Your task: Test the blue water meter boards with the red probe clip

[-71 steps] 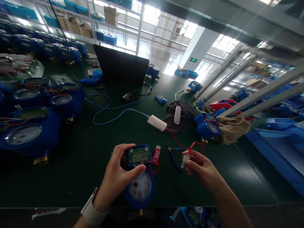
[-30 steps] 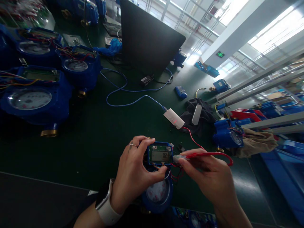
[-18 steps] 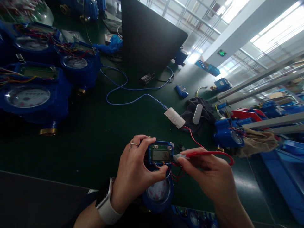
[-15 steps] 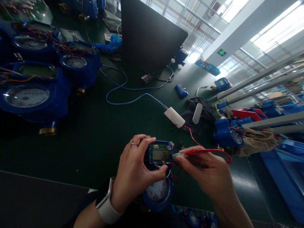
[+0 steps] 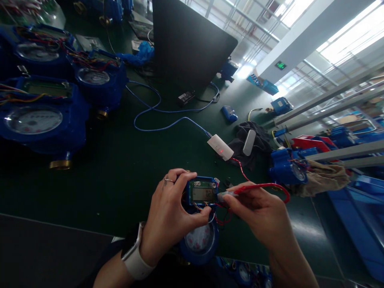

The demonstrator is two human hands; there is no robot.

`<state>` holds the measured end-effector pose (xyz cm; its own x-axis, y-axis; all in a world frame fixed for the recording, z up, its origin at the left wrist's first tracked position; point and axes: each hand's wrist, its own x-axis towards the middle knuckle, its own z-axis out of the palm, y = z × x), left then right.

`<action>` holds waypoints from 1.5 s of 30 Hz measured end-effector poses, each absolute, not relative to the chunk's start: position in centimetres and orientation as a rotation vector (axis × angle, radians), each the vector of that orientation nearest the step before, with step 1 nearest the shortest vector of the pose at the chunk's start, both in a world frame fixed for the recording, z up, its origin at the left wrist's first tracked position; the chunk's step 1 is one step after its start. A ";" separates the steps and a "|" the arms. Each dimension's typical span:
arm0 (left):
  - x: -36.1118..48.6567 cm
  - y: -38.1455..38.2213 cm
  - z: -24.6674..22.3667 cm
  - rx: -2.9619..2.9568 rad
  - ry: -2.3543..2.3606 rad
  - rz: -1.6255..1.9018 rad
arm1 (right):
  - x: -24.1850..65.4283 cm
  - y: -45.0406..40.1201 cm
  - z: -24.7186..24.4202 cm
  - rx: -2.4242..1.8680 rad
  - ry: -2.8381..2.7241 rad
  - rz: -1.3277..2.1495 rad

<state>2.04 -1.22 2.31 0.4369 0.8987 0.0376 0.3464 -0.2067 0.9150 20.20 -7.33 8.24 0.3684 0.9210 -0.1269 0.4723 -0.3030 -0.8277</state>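
My left hand [image 5: 172,208], with a ring and a watch, is closed around the blue display housing [image 5: 203,193] of a water meter. The housing is open, showing a green board and a lit-free grey screen with digits. Below it sits the meter's round dial [image 5: 198,239]. My right hand [image 5: 258,214] pinches a grey probe [image 5: 225,195] with a red cable, its tip against the housing's right side. Thin wires hang under the probe. A white adapter box [image 5: 220,147] with a red light lies beyond, joined to a blue cable and a twisted red one.
Several blue meters [image 5: 45,116] stand at the left. A laptop [image 5: 192,44] is at the back of the green table [image 5: 114,168]. A dark cloth [image 5: 260,140], a small blue device [image 5: 229,113] and another meter [image 5: 288,166] are on the right, near metal rails.
A red light now shows on the white adapter box. The red cable above my right hand has shifted slightly; both hands keep their hold.
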 end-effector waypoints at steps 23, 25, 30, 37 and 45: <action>1.9 -1.3 2.4 1.791 1.076 0.752 | 20.9 -6.9 7.9 -1.895 -1.211 0.899; 1.9 -1.2 2.4 1.788 1.079 0.749 | 20.9 -6.9 7.9 -1.906 -1.215 0.896; 2.0 -1.2 2.4 1.783 1.071 0.738 | 20.8 -6.9 8.0 -1.918 -1.234 0.878; 2.0 -1.2 2.6 1.785 1.079 0.728 | 20.9 -6.9 8.0 -1.905 -1.225 0.895; 2.0 -1.2 2.4 1.789 1.080 0.737 | 20.5 -7.0 8.1 -1.935 -1.184 0.884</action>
<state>1.99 -1.23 2.41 0.4427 0.8957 0.0407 0.3640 -0.2211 0.9048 20.47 -7.01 8.07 0.3516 0.9163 -0.1920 0.4449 -0.3440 -0.8269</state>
